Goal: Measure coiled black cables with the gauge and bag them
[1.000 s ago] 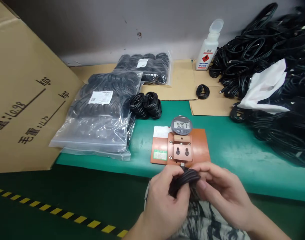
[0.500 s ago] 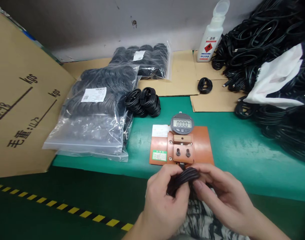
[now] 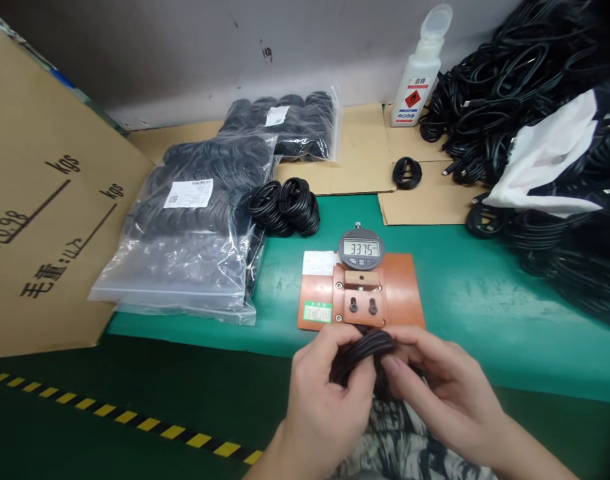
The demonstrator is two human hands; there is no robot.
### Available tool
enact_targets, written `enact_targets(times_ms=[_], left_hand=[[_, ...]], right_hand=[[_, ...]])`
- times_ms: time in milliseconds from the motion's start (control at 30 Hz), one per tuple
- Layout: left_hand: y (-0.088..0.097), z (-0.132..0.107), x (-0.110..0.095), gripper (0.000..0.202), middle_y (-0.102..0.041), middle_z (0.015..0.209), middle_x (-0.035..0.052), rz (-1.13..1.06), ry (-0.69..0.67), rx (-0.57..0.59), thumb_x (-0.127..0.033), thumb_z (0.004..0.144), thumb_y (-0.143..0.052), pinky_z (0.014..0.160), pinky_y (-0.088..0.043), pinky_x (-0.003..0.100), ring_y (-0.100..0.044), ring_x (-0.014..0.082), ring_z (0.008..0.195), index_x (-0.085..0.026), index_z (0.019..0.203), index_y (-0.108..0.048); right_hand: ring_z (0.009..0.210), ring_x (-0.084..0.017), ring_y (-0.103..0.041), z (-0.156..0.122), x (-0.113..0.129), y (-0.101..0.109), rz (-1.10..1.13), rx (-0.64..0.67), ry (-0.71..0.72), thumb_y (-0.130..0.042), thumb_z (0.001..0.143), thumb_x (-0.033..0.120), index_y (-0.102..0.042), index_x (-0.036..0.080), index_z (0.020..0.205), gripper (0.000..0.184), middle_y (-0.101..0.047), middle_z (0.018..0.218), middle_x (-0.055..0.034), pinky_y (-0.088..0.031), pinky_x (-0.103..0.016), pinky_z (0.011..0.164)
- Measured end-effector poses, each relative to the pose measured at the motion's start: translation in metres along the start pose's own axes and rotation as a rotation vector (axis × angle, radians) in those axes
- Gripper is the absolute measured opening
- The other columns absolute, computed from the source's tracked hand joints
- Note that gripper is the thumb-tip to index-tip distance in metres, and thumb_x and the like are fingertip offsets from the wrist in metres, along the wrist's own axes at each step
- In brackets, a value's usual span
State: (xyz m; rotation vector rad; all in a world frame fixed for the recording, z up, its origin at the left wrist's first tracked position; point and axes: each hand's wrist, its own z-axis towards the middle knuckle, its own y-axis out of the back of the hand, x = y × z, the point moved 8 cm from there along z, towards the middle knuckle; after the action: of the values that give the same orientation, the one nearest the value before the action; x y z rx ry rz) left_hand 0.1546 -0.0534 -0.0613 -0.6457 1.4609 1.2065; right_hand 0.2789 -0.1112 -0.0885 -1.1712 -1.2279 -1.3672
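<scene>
A coiled black cable (image 3: 367,348) is held between my two hands at the near edge of the green bench. My left hand (image 3: 329,393) is closed round the coil's left side. The fingers and thumb of my right hand (image 3: 437,387) pinch its right side. The cable's end meets the front of an orange-brown measuring fixture (image 3: 405,287), though my fingers and the coil hide most of that end. On the fixture, a round digital gauge (image 3: 361,249) shows a number that looks like 3375.
Bagged coils (image 3: 199,200) lie at left beside a cardboard box (image 3: 35,200). Two loose coils (image 3: 285,207) sit near the bags. A single coil (image 3: 407,173) and a white bottle (image 3: 415,83) stand on cardboard. Piled black cables (image 3: 559,253) and a white cloth (image 3: 545,153) fill the right.
The gauge reading has gone from 0.000 to about 3375. Both hands and the coil have shifted slightly toward the fixture, with the cable's end pushed further in.
</scene>
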Motion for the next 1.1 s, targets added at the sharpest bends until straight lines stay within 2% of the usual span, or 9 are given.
enact_targets(times_ms=[167,400,933,1100], left_hand=[[-0.0004,0.0014,0.0003,0.016,-0.066,0.069,-0.0046,-0.020,0.037,0.000,-0.006,0.078,-0.063,0.054,-0.045,0.016,-0.059,0.0091,0.057,-0.021,0.082,-0.062],[-0.0020,0.0004,0.0005,0.015,-0.064,0.069,-0.0057,-0.011,0.014,0.016,-0.006,0.080,-0.061,0.055,-0.046,0.015,-0.060,0.0083,0.058,-0.022,0.081,-0.060],[-0.0034,-0.0012,0.0042,0.012,-0.064,0.072,-0.0047,0.005,0.039,0.035,-0.010,0.083,-0.060,0.058,-0.046,0.016,-0.059,0.0089,0.061,-0.021,0.083,-0.059],[-0.0028,0.0018,-0.0019,0.014,-0.063,0.070,-0.0059,0.014,-0.012,0.026,-0.008,0.083,-0.059,0.057,-0.046,0.014,-0.059,0.0074,0.060,-0.021,0.083,-0.058]], right_hand=[[0.051,-0.012,-0.048,0.0012,0.0015,-0.0002,0.006,0.006,0.004,-0.049,0.097,0.017,-0.054,0.021,0.120,0.024,-0.052,0.063,0.0037,-0.042,-0.024,0.049],[0.052,-0.013,-0.049,0.0006,0.0013,-0.0008,0.014,0.006,-0.011,-0.048,0.098,0.019,-0.054,0.022,0.115,0.018,-0.054,0.062,0.0035,-0.042,-0.025,0.049],[0.052,-0.011,-0.046,0.0030,0.0033,-0.0028,0.014,0.014,-0.002,-0.045,0.099,0.018,-0.053,0.023,0.116,0.020,-0.049,0.062,0.0053,-0.040,-0.024,0.049],[0.051,-0.011,-0.047,0.0028,0.0045,-0.0022,0.019,0.010,0.020,-0.046,0.099,0.017,-0.054,0.022,0.118,0.021,-0.049,0.062,0.0051,-0.040,-0.024,0.049]])
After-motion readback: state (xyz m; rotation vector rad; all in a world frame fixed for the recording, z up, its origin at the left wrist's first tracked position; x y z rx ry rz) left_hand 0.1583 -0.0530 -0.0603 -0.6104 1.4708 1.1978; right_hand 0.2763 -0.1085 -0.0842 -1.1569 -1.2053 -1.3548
